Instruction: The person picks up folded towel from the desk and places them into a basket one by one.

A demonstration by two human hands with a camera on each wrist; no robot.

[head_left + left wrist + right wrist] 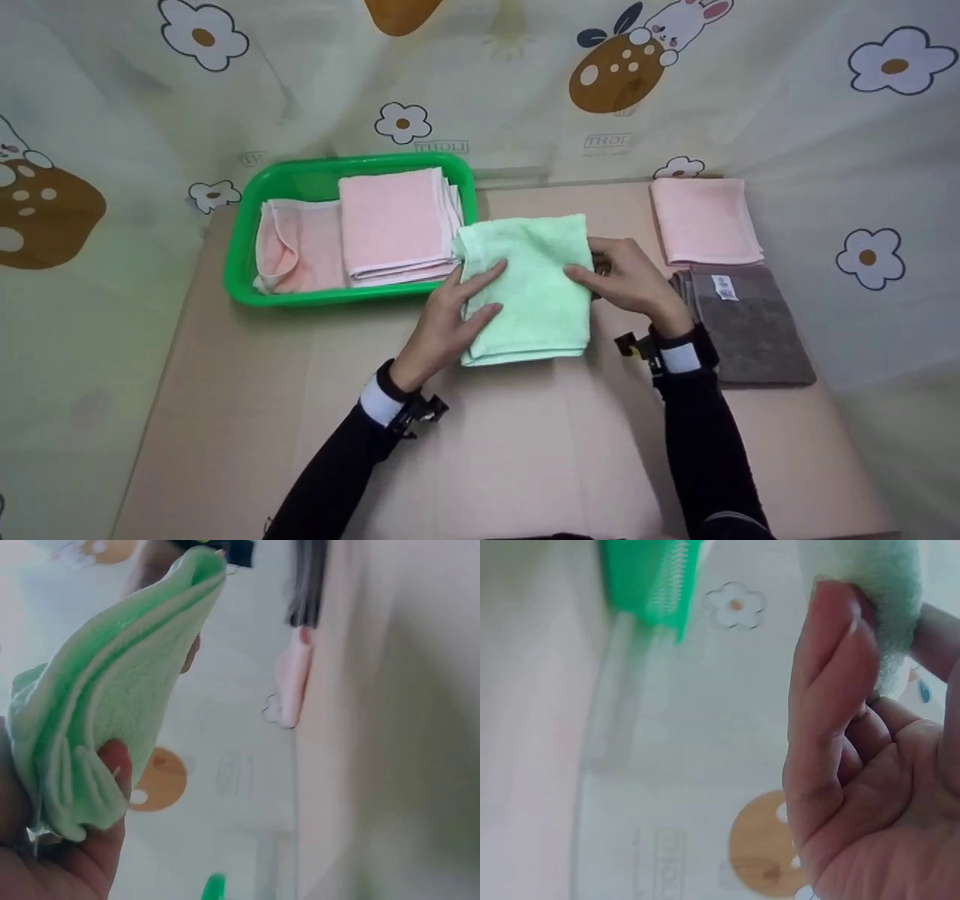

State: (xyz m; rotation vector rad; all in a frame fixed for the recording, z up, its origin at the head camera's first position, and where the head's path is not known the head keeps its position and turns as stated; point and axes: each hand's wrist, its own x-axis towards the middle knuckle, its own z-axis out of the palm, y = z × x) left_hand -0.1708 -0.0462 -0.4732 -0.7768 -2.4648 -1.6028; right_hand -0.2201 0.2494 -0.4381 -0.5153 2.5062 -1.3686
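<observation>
Between both hands is a folded light-green towel (536, 292), raised above the table in the wrist views. My left hand (444, 326) grips its left edge, thumb and a finger lying over the top face and the rest beneath. At the right edge my right hand (630, 276) pinches the towel, thumb on top and curled fingers underneath. In the left wrist view the folded layers of the towel (112, 690) show edge-on. Seen from the right wrist, the towel (896, 615) sits between thumb and fingers.
A green basket (330, 298) at the back left holds folded pink towels (394, 221). On the right, another folded pink towel (705, 221) lies behind a folded grey-brown towel (757, 330) with a white label. A patterned curtain (517, 90) hangs behind the table (480, 465).
</observation>
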